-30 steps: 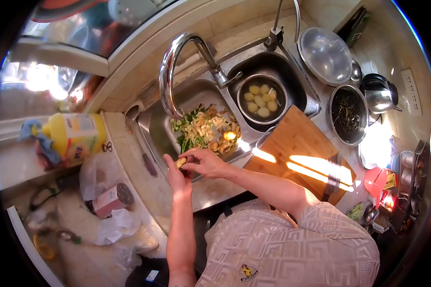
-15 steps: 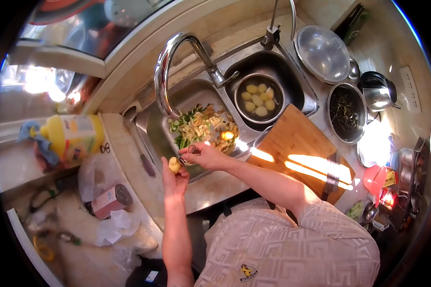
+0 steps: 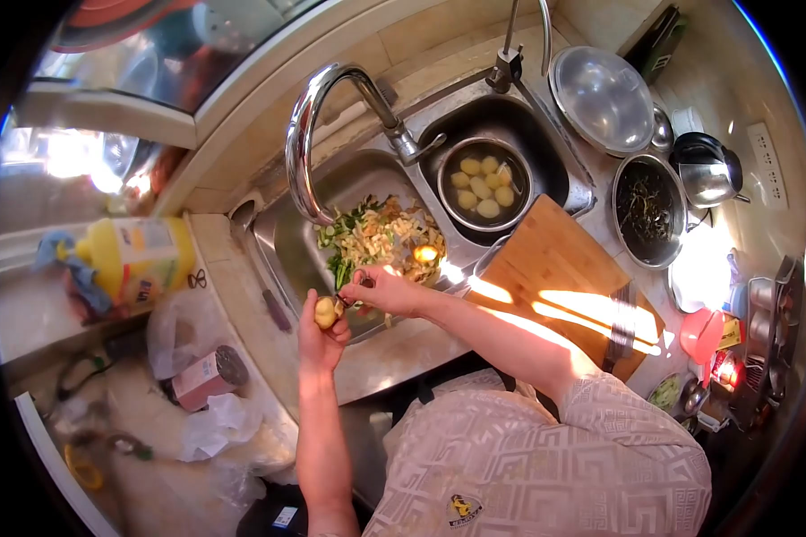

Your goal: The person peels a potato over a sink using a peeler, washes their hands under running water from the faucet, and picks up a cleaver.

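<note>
My left hand (image 3: 321, 339) is closed around a pale yellow, mostly peeled potato (image 3: 326, 312), over the near edge of the left sink basin (image 3: 288, 251). Close beside it, my right hand (image 3: 382, 292) grips a small dark peeler (image 3: 342, 302), largely hidden by the fingers, its tip against or very near the potato. Below both hands, a heap of peelings and green scraps (image 3: 372, 234) lies in the basin. Several peeled potatoes (image 3: 482, 186) sit in water inside a metal bowl (image 3: 441, 183) in the right basin.
A chrome faucet (image 3: 297, 148) arches over the left basin. To the right, a wooden cutting board (image 3: 546, 259) carries a cleaver (image 3: 621, 327). Farther right stand a pan of dark strands (image 3: 645, 206) and a kettle (image 3: 706, 174). A yellow bottle (image 3: 148, 259) stands left.
My right hand and the peeler have shifted slightly along the potato. The potato has turned a little in my left hand, which sits slightly lower and more to the left.
</note>
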### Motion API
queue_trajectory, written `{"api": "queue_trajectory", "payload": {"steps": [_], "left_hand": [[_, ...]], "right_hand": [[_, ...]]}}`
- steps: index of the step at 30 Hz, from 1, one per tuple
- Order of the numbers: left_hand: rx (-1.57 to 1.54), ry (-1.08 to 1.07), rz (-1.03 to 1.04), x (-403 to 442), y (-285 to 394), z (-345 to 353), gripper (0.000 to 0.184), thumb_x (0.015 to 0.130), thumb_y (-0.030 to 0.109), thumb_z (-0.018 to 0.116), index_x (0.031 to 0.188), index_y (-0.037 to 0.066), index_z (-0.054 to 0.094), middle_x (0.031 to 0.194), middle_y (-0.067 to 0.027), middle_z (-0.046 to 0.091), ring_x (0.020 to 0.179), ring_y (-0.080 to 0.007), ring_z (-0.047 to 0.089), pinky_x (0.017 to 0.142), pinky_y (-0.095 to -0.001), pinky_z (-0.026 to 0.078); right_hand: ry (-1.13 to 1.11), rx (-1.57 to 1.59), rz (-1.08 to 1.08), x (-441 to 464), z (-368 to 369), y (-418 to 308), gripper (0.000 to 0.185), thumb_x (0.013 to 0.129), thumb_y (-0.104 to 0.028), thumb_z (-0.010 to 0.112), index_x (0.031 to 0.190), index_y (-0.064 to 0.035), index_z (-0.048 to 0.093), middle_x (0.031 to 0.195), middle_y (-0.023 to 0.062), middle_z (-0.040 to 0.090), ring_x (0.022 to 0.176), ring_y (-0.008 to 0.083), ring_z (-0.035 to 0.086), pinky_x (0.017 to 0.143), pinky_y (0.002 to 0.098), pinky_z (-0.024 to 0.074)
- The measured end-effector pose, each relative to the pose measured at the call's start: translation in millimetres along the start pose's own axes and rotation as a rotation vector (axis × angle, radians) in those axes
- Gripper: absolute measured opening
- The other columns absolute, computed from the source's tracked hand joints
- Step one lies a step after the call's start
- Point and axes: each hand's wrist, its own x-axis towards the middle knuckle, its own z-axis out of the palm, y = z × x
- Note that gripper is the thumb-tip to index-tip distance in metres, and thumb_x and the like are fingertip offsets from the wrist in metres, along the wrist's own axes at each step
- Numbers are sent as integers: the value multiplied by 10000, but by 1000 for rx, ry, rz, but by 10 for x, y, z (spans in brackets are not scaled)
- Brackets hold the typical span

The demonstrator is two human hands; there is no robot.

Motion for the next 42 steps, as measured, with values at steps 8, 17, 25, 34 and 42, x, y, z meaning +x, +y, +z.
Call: {"api": "queue_trajectory", "payload": {"steps": [8, 17, 25, 34, 42], "left_hand": [[457, 277, 670, 263, -292, -161, 229, 932, 232, 417, 765, 92, 489, 668, 19, 472, 521, -57, 436, 412, -206, 336], [224, 249, 637, 206, -280, -141, 267, 941, 268, 409, 868, 54, 551, 632, -5, 512, 443, -73, 434, 367, -199, 308], [189, 200, 374, 162, -273, -231, 322, 943, 305, 385, 852, 41, 544, 602, -16, 498, 403, -79, 385, 346, -207, 270], [-60, 198, 357, 119, -277, -103, 293, 941, 309, 385, 836, 75, 526, 639, -14, 492, 421, -70, 332, 357, -209, 232], [-195, -16, 214, 106, -247, -276, 246, 903, 289, 410, 872, 81, 537, 703, -19, 521, 470, -68, 360, 396, -196, 259]], "right_hand": [[16, -505, -260, -99, 150, -118, 209, 827, -220, 651, 819, -15, 612, 950, 83, 643, 730, 108, 600, 654, 242, 475], [98, -79, -20, -112, 174, -57, 285, 844, -293, 626, 756, -39, 531, 753, 44, 610, 593, 108, 548, 582, 260, 499], [86, -338, -120, -96, 231, -42, 203, 834, -159, 647, 719, -14, 564, 684, 30, 592, 612, 64, 504, 554, 235, 456], [129, -584, -341, -207, 311, -74, 182, 836, -112, 630, 746, 22, 545, 806, 50, 610, 748, 137, 580, 714, 254, 495], [176, 277, -2, -71, 182, -7, 188, 867, -117, 588, 748, 5, 508, 793, 106, 607, 746, 171, 628, 666, 281, 555]]}}
